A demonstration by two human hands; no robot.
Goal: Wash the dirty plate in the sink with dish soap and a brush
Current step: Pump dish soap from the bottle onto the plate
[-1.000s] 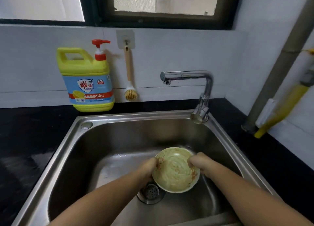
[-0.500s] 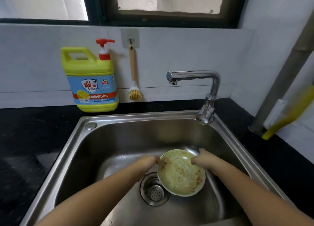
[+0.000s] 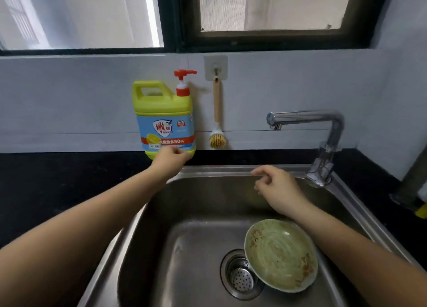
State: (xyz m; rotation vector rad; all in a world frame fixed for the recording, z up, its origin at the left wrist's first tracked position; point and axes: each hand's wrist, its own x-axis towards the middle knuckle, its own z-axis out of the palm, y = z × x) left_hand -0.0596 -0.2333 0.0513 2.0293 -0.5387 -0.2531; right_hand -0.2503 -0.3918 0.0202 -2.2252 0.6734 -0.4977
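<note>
A dirty pale green plate (image 3: 280,256) with brown smears lies in the steel sink (image 3: 201,214), partly over the drain strainer (image 3: 240,276). A yellow dish soap jug (image 3: 163,114) with a red pump stands on the counter behind the sink. My left hand (image 3: 169,160) is raised in front of the jug's base, fingers loosely curled, holding nothing. A wooden-handled brush (image 3: 217,121) hangs from a wall hook right of the jug. My right hand (image 3: 276,188) hovers over the sink's back part, fingers loosely curled and empty.
A chrome faucet (image 3: 323,131) stands at the sink's back right, its spout pointing left over the basin. Black countertop (image 3: 57,179) surrounds the sink. A grey pipe (image 3: 413,179) rises at the far right. A window runs above the white wall.
Both hands have let go of the plate and lifted away from it. The left hand has reached up to the soap jug; the right has risen over the sink. The plate now lies in the basin.
</note>
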